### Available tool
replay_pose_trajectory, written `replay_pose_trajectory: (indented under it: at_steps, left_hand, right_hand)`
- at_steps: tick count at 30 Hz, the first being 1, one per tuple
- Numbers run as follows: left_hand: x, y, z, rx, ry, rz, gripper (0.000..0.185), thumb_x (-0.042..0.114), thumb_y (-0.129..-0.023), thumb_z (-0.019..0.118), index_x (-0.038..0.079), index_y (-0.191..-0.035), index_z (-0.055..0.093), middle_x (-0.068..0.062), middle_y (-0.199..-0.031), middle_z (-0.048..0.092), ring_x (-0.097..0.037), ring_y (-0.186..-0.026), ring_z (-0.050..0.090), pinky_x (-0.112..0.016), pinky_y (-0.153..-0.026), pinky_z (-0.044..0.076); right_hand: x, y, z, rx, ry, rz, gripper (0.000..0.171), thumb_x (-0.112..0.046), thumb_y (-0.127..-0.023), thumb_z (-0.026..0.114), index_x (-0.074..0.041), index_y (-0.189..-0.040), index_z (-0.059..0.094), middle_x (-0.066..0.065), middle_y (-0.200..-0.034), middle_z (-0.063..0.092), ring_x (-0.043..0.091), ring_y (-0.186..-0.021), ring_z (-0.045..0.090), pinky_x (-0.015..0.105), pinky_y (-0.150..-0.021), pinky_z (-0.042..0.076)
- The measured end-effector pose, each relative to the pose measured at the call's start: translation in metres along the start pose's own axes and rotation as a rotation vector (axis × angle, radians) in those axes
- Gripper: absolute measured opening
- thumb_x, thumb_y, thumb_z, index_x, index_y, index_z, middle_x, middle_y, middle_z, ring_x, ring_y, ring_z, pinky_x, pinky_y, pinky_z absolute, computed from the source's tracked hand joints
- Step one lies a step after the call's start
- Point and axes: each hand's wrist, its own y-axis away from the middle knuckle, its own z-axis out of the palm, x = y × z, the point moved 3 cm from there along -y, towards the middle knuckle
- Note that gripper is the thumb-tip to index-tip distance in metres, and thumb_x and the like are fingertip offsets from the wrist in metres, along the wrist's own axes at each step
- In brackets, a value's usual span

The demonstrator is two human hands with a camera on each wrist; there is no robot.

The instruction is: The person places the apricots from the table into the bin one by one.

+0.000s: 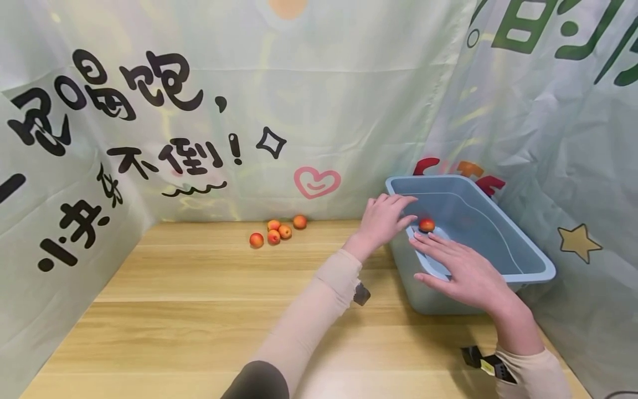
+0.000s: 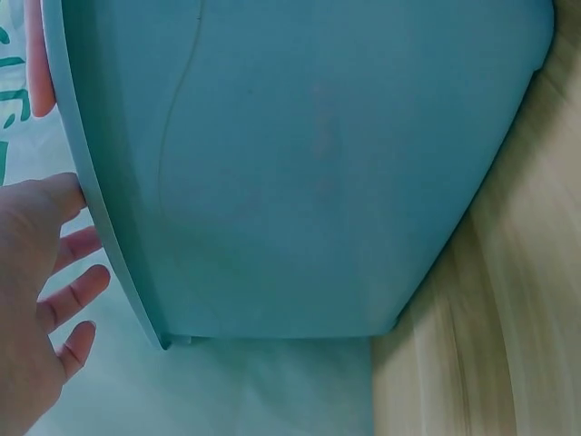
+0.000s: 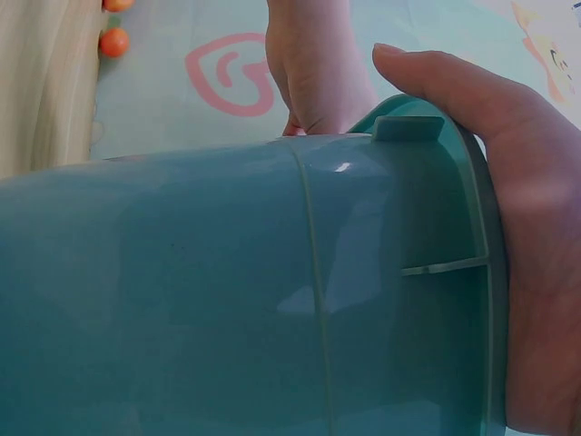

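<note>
A blue-grey plastic tub stands on the wooden table at the right. One small orange-red fruit lies inside it, near the left wall. My left hand is over the tub's left rim, fingers spread and slightly bent, holding nothing. The left wrist view shows its thumb at the rim beside the tub wall. My right hand lies over the near left part of the rim, fingers extended and nothing in its grasp. From the right wrist, the palm appears right along the rim, thumb raised.
Several more orange-red fruits sit in a loose group at the table's back edge, left of the tub. Printed cloth walls enclose the wooden table at the back and sides. Both forearms extend over the table from the front.
</note>
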Motion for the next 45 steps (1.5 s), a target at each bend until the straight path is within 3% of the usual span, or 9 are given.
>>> replay_pose_trajectory:
  at_steps: [11, 23, 33, 45]
  left_hand:
    - [-0.009, 0.01, 0.001, 0.007, 0.029, -0.04, 0.038, 0.048, -0.095, 0.057, 0.032, -0.129, 0.06, 0.012, -0.124, 0.064, -0.012, -0.111, 0.056, -0.028, -0.087, 0.04]
    - [-0.023, 0.031, -0.01, 0.012, 0.007, -0.066, 0.041, 0.051, -0.092, 0.059, 0.033, -0.129, 0.061, 0.011, -0.123, 0.065, -0.013, -0.111, 0.055, -0.031, -0.086, 0.04]
    - [-0.046, 0.062, -0.021, 0.053, 0.055, -0.134, 0.04, 0.051, -0.091, 0.061, 0.03, -0.125, 0.064, 0.01, -0.124, 0.066, -0.016, -0.113, 0.057, -0.034, -0.085, 0.041]
    - [-0.081, 0.1, -0.03, 0.128, 0.053, -0.222, 0.041, 0.05, -0.089, 0.064, 0.025, -0.122, 0.067, 0.004, -0.121, 0.069, -0.023, -0.111, 0.059, -0.042, -0.085, 0.042]
  right_hand:
    - [0.0, 0.0, 0.001, 0.013, 0.008, -0.005, 0.068, -0.049, -0.086, 0.068, -0.026, -0.147, 0.045, 0.004, -0.151, 0.046, 0.031, -0.139, 0.043, 0.051, -0.106, 0.037]
    - [0.0, 0.0, 0.002, -0.016, -0.004, 0.021, 0.07, -0.057, -0.087, 0.063, -0.027, -0.147, 0.043, 0.005, -0.152, 0.045, 0.032, -0.14, 0.042, 0.053, -0.107, 0.036]
    - [0.0, 0.0, 0.001, 0.018, 0.0, 0.005, 0.068, -0.048, -0.085, 0.069, -0.027, -0.146, 0.046, 0.002, -0.151, 0.047, 0.03, -0.139, 0.043, 0.051, -0.106, 0.037]
    - [0.0, 0.001, 0.001, 0.011, 0.004, 0.009, 0.068, -0.049, -0.086, 0.068, -0.028, -0.147, 0.045, 0.001, -0.152, 0.045, 0.028, -0.141, 0.041, 0.05, -0.106, 0.036]
